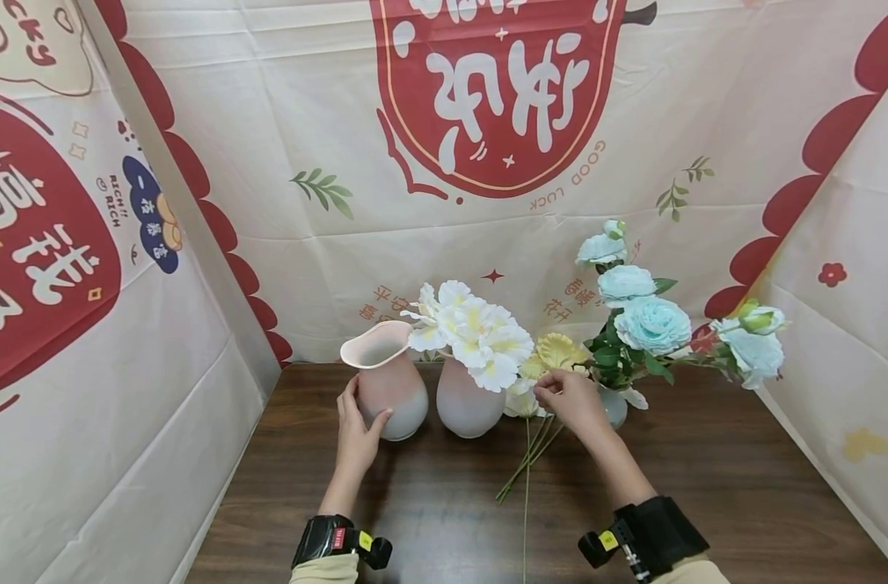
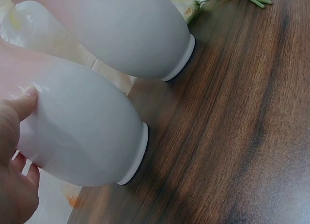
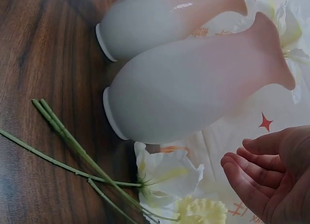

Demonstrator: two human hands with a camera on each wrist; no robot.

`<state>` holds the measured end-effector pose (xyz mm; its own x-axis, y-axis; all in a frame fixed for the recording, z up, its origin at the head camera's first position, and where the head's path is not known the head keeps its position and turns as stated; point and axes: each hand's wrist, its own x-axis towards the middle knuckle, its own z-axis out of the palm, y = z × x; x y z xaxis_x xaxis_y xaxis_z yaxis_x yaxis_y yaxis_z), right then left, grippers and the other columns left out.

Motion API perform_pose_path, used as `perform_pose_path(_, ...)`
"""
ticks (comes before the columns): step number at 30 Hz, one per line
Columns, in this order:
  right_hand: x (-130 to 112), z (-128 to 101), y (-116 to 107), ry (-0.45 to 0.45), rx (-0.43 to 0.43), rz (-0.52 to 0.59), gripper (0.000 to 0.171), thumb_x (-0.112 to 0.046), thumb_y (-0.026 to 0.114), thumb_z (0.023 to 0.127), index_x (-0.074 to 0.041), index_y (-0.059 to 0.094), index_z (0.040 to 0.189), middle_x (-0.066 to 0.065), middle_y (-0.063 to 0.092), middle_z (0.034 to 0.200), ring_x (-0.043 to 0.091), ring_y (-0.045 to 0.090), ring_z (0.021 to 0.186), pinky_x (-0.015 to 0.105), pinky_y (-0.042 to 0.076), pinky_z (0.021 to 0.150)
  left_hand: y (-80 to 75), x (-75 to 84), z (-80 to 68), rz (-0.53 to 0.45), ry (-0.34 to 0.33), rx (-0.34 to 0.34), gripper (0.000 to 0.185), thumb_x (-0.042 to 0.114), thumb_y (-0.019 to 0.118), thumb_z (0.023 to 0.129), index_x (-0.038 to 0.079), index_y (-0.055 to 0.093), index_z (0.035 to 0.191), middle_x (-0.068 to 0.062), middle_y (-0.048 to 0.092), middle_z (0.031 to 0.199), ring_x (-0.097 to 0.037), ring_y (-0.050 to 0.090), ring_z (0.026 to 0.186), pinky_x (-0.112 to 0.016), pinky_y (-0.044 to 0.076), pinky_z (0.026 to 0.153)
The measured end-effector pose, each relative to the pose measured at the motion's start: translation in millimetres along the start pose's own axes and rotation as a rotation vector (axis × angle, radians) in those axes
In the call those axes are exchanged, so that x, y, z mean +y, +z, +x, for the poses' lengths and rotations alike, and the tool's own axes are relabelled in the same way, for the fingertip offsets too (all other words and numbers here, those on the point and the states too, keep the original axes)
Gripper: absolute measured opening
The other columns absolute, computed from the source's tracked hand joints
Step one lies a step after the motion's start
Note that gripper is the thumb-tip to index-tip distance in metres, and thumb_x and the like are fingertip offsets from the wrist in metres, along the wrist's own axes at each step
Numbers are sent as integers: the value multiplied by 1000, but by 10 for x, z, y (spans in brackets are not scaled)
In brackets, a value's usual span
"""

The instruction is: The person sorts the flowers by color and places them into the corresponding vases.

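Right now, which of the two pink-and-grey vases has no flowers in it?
The vase gripped by the left hand: nothing rises from its mouth, while the other vase holds white flowers.

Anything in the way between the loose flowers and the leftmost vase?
Yes: the middle vase, topped with white blooms, stands between the loose flowers and the leftmost vase, held by the left hand.

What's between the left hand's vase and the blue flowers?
The head view shows another pink-and-white vase with white flowers, then loose white and yellow flowers, and the right hand.
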<state>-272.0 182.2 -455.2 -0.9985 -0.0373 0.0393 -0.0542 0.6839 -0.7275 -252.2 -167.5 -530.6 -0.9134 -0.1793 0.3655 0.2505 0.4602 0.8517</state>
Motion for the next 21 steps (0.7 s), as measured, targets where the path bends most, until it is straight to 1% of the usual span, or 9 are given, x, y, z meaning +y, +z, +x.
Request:
perform_pose_path(3, 38, -4, 20, 7, -1, 2, 15, -14, 63, 96, -1, 70, 98, 10, 72, 84, 15, 66, 73, 28, 52, 62, -1, 1, 0, 1, 3, 1, 82, 17, 74, 89, 1, 24, 152, -24, 34, 146, -40, 34, 142, -55, 30, 116)
perform_pose_path(6, 90, -19, 37, 10, 5, -3, 14, -13, 63, 96, 0, 71, 96, 11, 73, 84, 19, 68, 74, 28, 52, 62, -3, 6, 1, 0, 6, 0, 82, 16, 74, 89, 0, 24, 152, -24, 34, 146, -40, 34, 142, -55, 30, 116)
perform_pose_path(12, 201, -56, 83, 39, 18, -28, 15, -15, 64, 96, -1, 71, 95, 8, 74, 80, 17, 68, 70, 28, 52, 61, -2, 5, -1, 8, 11, 2, 82, 16, 74, 89, -1, 24, 152, -24, 34, 146, -41, 35, 141, -56, 31, 115)
perform_pose_path(16, 259, -67, 111, 61, 18, -33, 17, -17, 64, 96, -1, 71, 95, 7, 74, 79, 24, 71, 72, 28, 52, 61, 2, -1, -1, 10, 10, 5, 82, 16, 74, 89, 0, 24, 152, -24, 34, 145, -40, 35, 141, -55, 31, 115)
perform_pose_path(18, 280, -71, 119, 73, 12, -32, 18, -18, 63, 96, -1, 71, 95, 8, 74, 78, 25, 71, 73, 28, 51, 60, 2, -4, 0, 9, 9, 5, 82, 16, 74, 89, 0, 24, 152, -24, 34, 146, -40, 35, 141, -55, 31, 115)
perform_pose_path(21, 316, -76, 128, 89, -3, -26, 19, -18, 62, 95, -1, 72, 95, 9, 73, 77, 22, 69, 71, 28, 49, 60, 0, -6, -2, 10, 8, 6, 82, 17, 74, 89, -1, 24, 152, -25, 34, 146, -41, 35, 141, -56, 31, 115)
